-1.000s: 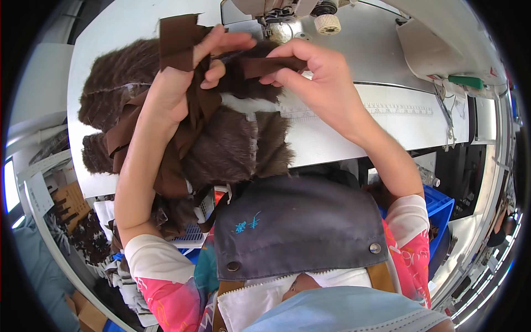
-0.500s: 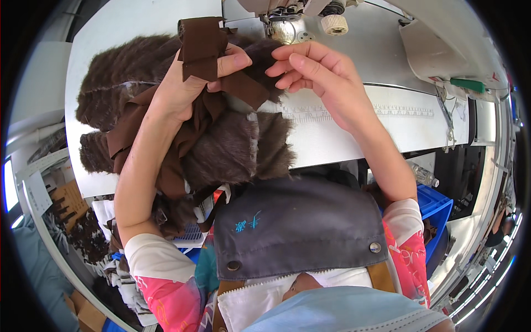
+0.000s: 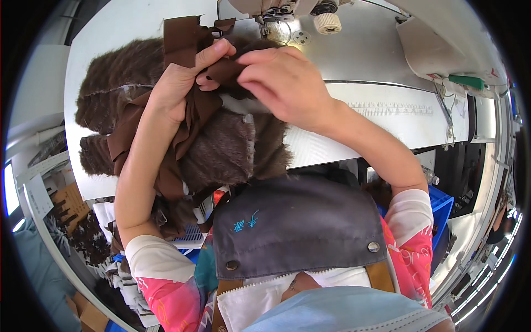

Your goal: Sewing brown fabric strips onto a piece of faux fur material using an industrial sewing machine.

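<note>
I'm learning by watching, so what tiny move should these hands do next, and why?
Perhaps the right hand could gently smooth the brown cloth: it looks folded where the left hand holds it, and the right hand is close to it.

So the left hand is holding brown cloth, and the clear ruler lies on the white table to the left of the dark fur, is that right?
Not quite: the head view shows the clear ruler to the right of the dark fur, on the white table. The left hand is indeed holding brown cloth.
</note>
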Demonstrator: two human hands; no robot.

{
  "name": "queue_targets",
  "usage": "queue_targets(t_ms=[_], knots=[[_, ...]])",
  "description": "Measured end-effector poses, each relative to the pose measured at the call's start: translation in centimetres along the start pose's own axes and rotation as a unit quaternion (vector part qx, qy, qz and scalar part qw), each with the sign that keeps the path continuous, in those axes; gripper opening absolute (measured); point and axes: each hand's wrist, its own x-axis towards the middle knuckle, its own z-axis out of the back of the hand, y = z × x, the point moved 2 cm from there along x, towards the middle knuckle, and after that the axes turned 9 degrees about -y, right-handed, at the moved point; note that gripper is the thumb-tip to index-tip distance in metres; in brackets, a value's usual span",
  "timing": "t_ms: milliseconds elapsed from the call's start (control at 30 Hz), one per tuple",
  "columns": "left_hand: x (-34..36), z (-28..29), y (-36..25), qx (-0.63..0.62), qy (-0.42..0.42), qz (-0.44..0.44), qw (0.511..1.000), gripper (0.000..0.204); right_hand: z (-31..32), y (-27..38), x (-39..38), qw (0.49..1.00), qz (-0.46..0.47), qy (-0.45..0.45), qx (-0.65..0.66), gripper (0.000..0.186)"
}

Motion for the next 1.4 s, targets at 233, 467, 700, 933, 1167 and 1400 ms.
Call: queue_targets(t_ms=[233,467,700,933,1167,1400], knots=[[-0.3,0.0,0.0,0.124,0.025,-0.027,0.992,0.025,1.8,-0.7,-0.3,0.815,-0.425,-0.033,0.392,0.013],[-0.2,0.1,-0.1,0.172,0.03,-0.113,0.978,0.025,1.3,-0.4,0.0,0.692,-0.556,0.163,0.43,0.027],[-0.3,-0.5,-0.7,0.212,-0.022,-0.125,0.969,0.027,2.5,-0.9,0.8,0.998,-0.039,-0.01,-0.045,0.01],[-1.0,-1.4,-1.1,0.184,0.142,-0.027,0.972,0.037,2.9,-0.4,2.0,0.989,0.127,-0.078,-0.014,0.022],[-1.5,-0.7,-0.7,0.104,0.219,-0.014,0.97,0.02,2.5,-0.7,1.4,0.981,0.157,-0.116,-0.012,0.025],[-1.2,-0.7,0.1,0.187,-0.004,-0.174,0.967,0.023,3.6,0.8,0.9,0.99,-0.085,-0.104,0.044,0.02]])
